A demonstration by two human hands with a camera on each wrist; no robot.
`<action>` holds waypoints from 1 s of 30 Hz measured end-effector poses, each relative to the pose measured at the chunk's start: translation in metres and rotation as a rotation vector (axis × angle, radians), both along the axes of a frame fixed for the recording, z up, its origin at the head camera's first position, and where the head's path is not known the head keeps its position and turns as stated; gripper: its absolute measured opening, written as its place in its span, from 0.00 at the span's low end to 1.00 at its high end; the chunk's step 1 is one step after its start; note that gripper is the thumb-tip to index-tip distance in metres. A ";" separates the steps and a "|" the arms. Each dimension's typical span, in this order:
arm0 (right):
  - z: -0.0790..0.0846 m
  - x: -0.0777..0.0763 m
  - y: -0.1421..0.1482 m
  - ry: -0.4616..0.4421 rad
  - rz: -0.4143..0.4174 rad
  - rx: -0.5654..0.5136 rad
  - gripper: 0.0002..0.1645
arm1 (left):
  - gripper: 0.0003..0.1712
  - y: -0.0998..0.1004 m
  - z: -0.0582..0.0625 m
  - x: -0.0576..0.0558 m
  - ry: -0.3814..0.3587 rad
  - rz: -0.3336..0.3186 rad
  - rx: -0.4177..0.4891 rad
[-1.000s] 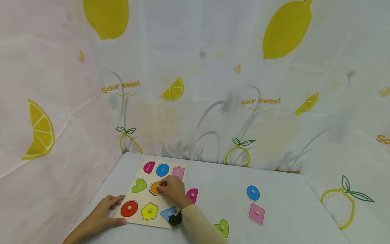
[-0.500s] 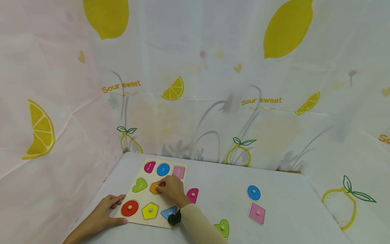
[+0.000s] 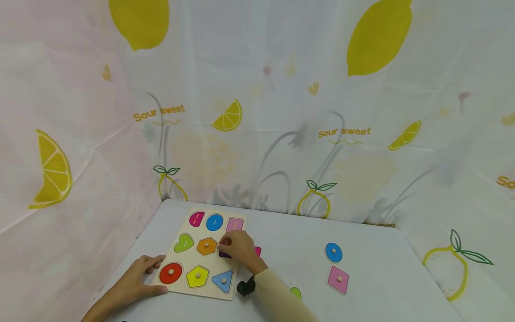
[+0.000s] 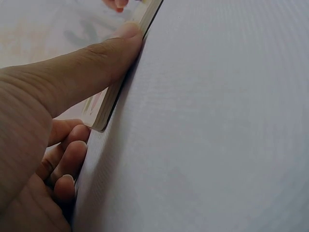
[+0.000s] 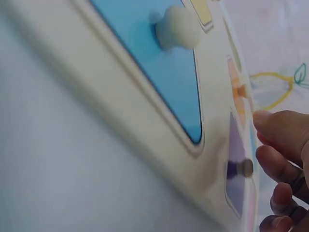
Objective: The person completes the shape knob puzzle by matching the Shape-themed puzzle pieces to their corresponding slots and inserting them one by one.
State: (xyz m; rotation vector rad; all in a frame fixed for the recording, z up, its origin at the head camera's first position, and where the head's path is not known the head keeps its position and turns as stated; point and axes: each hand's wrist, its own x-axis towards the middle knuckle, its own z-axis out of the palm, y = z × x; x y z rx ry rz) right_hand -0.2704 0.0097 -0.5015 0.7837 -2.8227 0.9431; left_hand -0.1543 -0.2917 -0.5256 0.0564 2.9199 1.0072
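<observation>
A pale wooden knob-puzzle board (image 3: 189, 259) lies at the table's left. My left hand (image 3: 137, 281) grips its near-left corner; the left wrist view shows the thumb along the near edge and curled fingers at the side. My right hand (image 3: 239, 250) hovers over the board's right part, thumb and fingertips near each other with nothing between them. Just left of it sits the orange hexagon (image 3: 201, 248) in its slot. Beneath the hand is a purple piece (image 5: 235, 159), mostly hidden in the head view. A red circle (image 3: 170, 273), yellow pentagon (image 3: 197, 277) and blue triangle (image 3: 223, 281) also fill slots.
To the right lie a loose blue circle (image 3: 334, 253) and a pink diamond-like piece (image 3: 338, 280). A magenta piece (image 3: 258, 251) and a green heart (image 3: 296, 293) are partly covered by my right hand and sleeve. A lemon-printed cloth (image 3: 261, 147) stands behind the table.
My right hand has let go of the orange hexagon's knob and moved right, toward the purple piece. The hexagon stays in its slot. My left hand keeps its place.
</observation>
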 end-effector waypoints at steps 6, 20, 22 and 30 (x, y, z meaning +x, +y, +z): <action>0.003 0.005 0.033 0.000 -0.005 -0.018 0.08 | 0.56 0.000 0.000 0.000 0.021 -0.011 0.005; -0.001 0.030 0.114 0.017 -0.005 -0.100 0.06 | 0.56 0.001 -0.006 0.002 0.029 -0.008 0.005; -0.003 0.032 0.126 0.035 -0.010 -0.103 0.06 | 0.56 -0.001 -0.005 0.002 0.046 -0.018 0.001; -0.011 0.045 0.167 0.059 -0.057 -0.115 0.04 | 0.55 -0.003 -0.006 0.000 0.065 -0.034 0.001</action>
